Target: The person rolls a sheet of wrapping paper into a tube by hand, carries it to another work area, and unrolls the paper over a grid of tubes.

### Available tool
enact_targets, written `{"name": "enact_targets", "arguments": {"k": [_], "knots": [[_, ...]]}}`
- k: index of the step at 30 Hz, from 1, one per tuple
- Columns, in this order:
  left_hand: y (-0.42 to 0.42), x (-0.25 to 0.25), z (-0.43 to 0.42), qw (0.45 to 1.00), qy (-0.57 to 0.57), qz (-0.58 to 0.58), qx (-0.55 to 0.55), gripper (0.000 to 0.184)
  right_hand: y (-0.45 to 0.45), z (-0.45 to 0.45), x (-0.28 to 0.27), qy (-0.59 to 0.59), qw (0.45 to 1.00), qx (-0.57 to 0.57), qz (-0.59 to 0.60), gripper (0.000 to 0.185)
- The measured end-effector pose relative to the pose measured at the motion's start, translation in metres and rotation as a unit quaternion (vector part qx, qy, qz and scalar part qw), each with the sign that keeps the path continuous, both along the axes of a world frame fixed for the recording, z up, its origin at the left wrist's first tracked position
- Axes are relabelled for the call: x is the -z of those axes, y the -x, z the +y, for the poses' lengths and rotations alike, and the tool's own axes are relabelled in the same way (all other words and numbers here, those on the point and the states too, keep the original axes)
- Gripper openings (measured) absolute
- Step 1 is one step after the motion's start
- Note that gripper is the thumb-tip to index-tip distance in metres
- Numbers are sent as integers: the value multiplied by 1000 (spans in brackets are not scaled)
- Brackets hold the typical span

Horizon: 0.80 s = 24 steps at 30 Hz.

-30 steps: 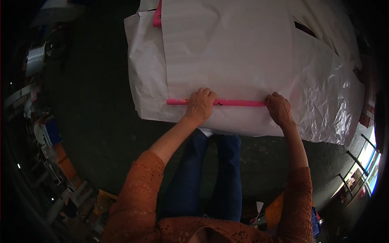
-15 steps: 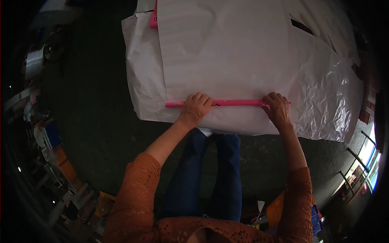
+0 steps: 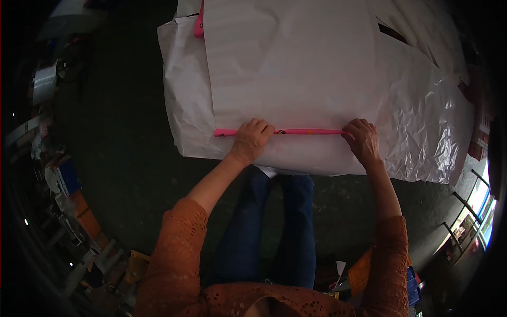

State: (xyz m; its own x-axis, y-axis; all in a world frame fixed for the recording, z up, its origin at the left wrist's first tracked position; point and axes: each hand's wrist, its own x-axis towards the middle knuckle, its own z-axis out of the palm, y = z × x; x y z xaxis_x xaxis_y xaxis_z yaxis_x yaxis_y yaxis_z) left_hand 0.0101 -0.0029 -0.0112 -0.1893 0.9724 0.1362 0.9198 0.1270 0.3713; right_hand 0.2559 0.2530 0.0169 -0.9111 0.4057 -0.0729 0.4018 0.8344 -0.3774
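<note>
A narrow pink roll (image 3: 309,131) with small dark and yellow printed marks lies crosswise along the near edge of a large white sheet (image 3: 296,63). It looks like that sheet's near edge turned over, though the join is not clear. My left hand (image 3: 252,140) curls over the roll left of its middle, the fingertips pressed on it. My right hand (image 3: 363,140) closes thumb and fingers around the right end and hides it. Past my left hand, the roll's left end (image 3: 224,132) shows. A pink patterned strip (image 3: 199,25) peeks out at the sheet's upper left.
Beneath lies crinkled, glossy white plastic (image 3: 422,127) covering the table, its edge close to my legs. A dark slit (image 3: 392,33) opens in the covering at upper right. Dark green floor (image 3: 121,132) surrounds it. Boxes and clutter (image 3: 84,214) line the left; a metal frame (image 3: 470,211) stands right.
Both hands and the pink roll have shifted very slightly away from me. The roll has turned or flattened a little, and other printed marks show between the hands.
</note>
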Motion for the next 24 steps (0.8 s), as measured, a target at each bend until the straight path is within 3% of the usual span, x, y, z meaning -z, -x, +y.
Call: {"name": "enact_targets", "arguments": {"k": [11,24], "knots": [[4,-4,0,990,10,-133,-36,9,6,20,-6,183,975,55,-116,20],[1,1,-2,993,12,-105,-54,7,2,6,-5,139,986,47,-80,12]]}}
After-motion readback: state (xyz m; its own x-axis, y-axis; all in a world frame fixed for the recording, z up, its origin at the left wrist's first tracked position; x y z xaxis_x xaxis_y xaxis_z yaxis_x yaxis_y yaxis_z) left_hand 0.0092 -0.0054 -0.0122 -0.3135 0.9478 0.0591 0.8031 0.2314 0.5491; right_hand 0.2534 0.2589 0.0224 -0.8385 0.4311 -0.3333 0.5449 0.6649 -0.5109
